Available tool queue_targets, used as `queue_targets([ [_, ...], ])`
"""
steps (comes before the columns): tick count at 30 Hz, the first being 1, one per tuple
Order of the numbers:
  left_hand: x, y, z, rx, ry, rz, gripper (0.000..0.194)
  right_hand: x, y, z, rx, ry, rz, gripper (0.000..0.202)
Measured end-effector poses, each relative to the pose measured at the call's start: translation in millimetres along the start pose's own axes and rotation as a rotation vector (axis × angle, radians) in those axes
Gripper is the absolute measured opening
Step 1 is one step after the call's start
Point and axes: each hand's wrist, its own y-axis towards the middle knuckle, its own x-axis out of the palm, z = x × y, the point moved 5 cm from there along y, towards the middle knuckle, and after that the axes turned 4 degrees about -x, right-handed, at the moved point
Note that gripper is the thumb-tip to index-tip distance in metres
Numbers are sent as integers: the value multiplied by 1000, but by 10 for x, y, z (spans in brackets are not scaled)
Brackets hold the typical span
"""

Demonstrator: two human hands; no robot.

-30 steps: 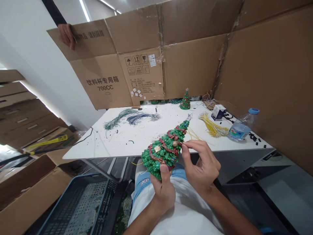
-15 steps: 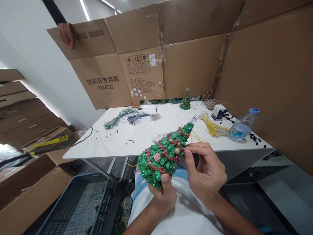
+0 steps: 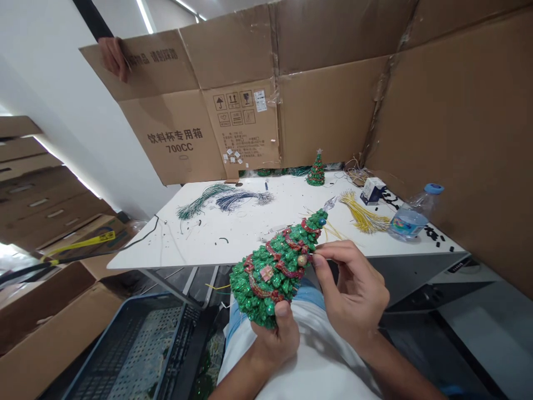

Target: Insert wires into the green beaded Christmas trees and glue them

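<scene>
A green glittery Christmas tree figurine (image 3: 272, 264) with red garlands, small baubles and a clear tip leans up to the right over my lap. My left hand (image 3: 278, 333) grips it near its wide base, thumb on the front. At the tree's right side, my right hand (image 3: 352, 283) is closed in a pinch of thumb and forefinger. Whatever is between those fingertips is too small to make out. Thin yellow wires show behind the tree.
On the white table (image 3: 200, 244) lie green wires (image 3: 204, 201), blue wires (image 3: 241, 200), yellow wires (image 3: 364, 214), a small box (image 3: 373, 190), a water bottle (image 3: 412, 216) and another tree (image 3: 316, 171). Cardboard (image 3: 333, 111) walls the back. Another person's hand (image 3: 113, 58) holds its upper left. A blue crate (image 3: 125, 333) stands below.
The tree and my left hand have shifted slightly left and down. My right hand keeps its pinch at the tree's side. A yellow wire end shows further left of the base.
</scene>
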Motion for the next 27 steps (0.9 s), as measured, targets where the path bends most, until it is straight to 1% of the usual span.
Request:
queue_targets([
  [5,-95,34,0,26,-10,60,58,-3,18,7,28,53,-25,23],
  [8,-76,45,75,45,10,66,59,-3,19,15,34,64,-29,23],
  [10,12,63,169,50,12,34,57,-3,21,40,48,51,-26,22],
  [12,143,87,291,52,-11,-2,55,2,25,77,67,33,-32,19],
  [14,248,110,413,46,-82,40,50,13,31,117,91,31,-40,15],
  [16,336,123,496,3,-136,78,53,33,31,159,135,67,-43,10],
  [18,385,124,549,-41,-161,118,57,61,16,219,219,148,-34,8],
  [21,416,122,601,-95,-211,147,62,122,-40,350,395,326,1,11],
  [22,422,124,620,-109,-233,151,62,147,-64,397,454,389,10,16],
  [24,443,131,665,-149,-278,139,64,209,-102,476,558,515,-6,33],
  [25,462,135,688,-180,-297,117,64,244,-117,504,612,580,-33,42],
  [27,496,137,728,-258,-336,82,66,312,-132,525,715,727,-103,51],
])
